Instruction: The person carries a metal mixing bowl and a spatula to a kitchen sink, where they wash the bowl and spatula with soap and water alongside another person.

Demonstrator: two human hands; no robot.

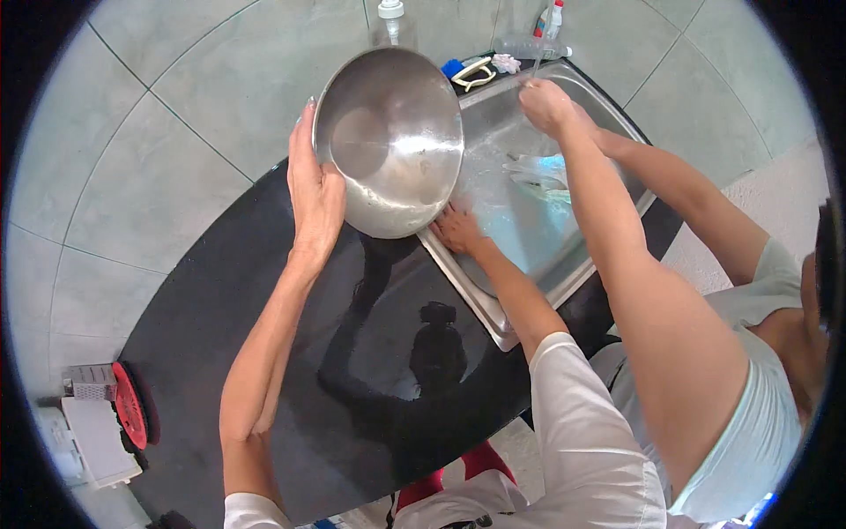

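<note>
A large stainless steel bowl [396,142] is held tilted on its side, its hollow facing the camera, over the left edge of a metal sink [462,281]. My left hand [316,192] grips the bowl's left rim, thumb at the front. My right hand [457,228] is at the bowl's lower right rim, its fingers partly hidden there; whether they grip it is unclear. Across the sink, another person's hands [548,109] are together near a thin stream of water. A clear plastic bag [542,175] lies in the sink.
A blue brush [453,68] with a pale handle, a pump bottle [391,26] and a lying clear plastic bottle [529,47] stand behind. The black countertop [264,330] is glossy. A metal grater [92,382] and red round object [130,406] sit at far left. The co-worker's arms cross the right side.
</note>
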